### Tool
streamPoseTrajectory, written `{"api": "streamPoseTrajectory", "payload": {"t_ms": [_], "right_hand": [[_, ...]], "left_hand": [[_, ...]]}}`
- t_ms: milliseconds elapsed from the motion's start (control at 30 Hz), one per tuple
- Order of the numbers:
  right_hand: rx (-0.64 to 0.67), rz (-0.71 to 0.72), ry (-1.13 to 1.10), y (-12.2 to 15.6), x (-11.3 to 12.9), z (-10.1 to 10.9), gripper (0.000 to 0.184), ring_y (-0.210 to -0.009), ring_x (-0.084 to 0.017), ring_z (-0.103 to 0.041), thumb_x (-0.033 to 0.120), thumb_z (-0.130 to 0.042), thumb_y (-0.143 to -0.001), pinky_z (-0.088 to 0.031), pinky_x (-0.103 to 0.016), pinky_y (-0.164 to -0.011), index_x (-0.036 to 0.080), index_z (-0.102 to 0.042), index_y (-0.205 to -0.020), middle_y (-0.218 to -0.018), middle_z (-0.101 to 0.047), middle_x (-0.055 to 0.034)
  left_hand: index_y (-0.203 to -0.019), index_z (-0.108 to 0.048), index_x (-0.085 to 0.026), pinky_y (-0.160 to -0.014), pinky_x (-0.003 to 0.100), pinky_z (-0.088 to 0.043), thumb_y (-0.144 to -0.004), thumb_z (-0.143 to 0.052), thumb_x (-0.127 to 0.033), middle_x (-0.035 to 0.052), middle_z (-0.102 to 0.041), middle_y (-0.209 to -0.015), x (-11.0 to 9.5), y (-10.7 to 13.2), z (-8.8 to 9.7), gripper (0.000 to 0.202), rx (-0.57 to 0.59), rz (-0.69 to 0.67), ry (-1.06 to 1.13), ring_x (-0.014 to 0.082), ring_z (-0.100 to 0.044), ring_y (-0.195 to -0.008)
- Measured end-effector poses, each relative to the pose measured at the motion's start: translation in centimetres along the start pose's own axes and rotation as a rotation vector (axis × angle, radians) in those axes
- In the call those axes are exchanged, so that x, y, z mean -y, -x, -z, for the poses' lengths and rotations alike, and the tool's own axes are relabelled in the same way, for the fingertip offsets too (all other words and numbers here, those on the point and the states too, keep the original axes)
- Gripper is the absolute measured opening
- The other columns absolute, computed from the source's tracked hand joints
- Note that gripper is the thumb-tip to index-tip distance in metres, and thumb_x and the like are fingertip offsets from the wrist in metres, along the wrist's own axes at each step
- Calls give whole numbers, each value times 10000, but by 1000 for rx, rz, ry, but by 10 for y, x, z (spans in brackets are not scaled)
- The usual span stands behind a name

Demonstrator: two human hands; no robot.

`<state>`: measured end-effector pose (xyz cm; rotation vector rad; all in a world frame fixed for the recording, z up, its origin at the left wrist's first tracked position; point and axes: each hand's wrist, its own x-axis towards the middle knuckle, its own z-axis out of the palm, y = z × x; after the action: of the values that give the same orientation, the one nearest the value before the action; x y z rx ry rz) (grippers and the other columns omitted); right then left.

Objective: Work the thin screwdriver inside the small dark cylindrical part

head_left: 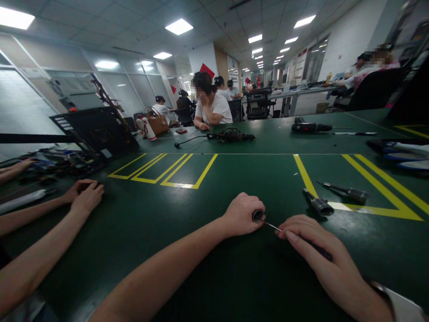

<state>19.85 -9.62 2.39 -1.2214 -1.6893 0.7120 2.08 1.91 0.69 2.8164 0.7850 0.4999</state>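
Note:
My left hand (pixel 241 215) rests on the green table (pixel 187 210) as a fist wrapped round a small dark cylindrical part (pixel 258 216), whose round end faces right. My right hand (pixel 311 246) is closed round the dark handle of a thin screwdriver (pixel 273 227). Its metal shaft points left and its tip touches the end of the cylindrical part. The two hands are a few centimetres apart near the table's front edge.
Two more dark-handled tools (pixel 318 205) (pixel 348 192) lie to the right by yellow tape lines (pixel 368 179). A co-worker's hands (pixel 85 192) rest on the table at left, near an open dark case (pixel 97 132). A cabled device (pixel 228 135) and a power tool (pixel 310 127) lie farther back; seated people sit beyond.

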Motion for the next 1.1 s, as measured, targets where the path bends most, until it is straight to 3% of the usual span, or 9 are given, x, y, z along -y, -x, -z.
{"api": "streamPoseTrajectory", "payload": {"t_ms": [400, 600, 933, 1100], "right_hand": [[-31, -40, -3, 1, -1, 2, 221, -824, -247, -585, 294, -481, -863, -455, -387, -733, 230, -651, -738, -810, -647, -56], [-49, -107, 4, -2, -1, 2, 256, -779, -250, -594, 330, -462, -839, -457, -388, -693, 220, -636, -687, -770, -645, -59], [37, -241, 28, -10, 1, 0, 296, -773, -267, -593, 388, -433, -796, -440, -426, -716, 207, -631, -669, -750, -639, -73], [-35, -222, -48, -6, 3, 2, 289, -778, -257, -593, 389, -444, -814, -447, -403, -709, 213, -630, -679, -764, -631, -64]], "left_hand": [[-770, -532, -174, -733, 280, -373, -766, -564, -241, -8, -593, -761, 1, 1, 2, 75, -7, 11, 37, 134, -552, -740], [-751, -534, -172, -730, 274, -393, -686, -611, -203, -17, -583, -761, 3, 0, 2, 105, -70, 113, 175, 130, -543, -710], [-672, -525, -171, -704, 269, -422, -652, -618, -162, -33, -545, -676, 5, -2, 2, 96, -122, 208, 347, 125, -531, -656], [-694, -537, -168, -745, 285, -420, -684, -625, -194, -30, -555, -690, 4, -2, 4, 93, -105, 180, 337, 123, -535, -668]]}}
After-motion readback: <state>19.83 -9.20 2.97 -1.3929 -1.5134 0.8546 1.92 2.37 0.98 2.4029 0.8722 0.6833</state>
